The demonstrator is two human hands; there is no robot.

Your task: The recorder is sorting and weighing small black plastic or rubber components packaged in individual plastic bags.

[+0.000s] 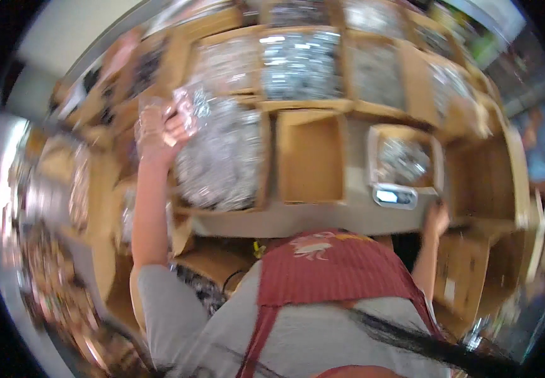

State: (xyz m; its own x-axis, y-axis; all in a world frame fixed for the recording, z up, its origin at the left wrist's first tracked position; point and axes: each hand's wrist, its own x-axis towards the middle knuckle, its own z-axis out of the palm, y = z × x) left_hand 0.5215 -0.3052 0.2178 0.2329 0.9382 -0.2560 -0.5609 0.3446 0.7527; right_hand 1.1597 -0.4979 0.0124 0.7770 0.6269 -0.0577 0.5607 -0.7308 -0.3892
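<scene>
The left grip [161, 130] seems, through the blur, curled around clear plastic packets [186, 106] above a full carton's [264, 165] far left corner. They should handle light, limp and slippery; pinch a bunched edge. Right grip [437, 219], by the desk [360, 218]: cannot tell.

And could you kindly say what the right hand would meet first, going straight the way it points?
The right hand would probably meet the white scale first, at its near right corner, though with blur and unclear depth it might pass just beside it.
</scene>
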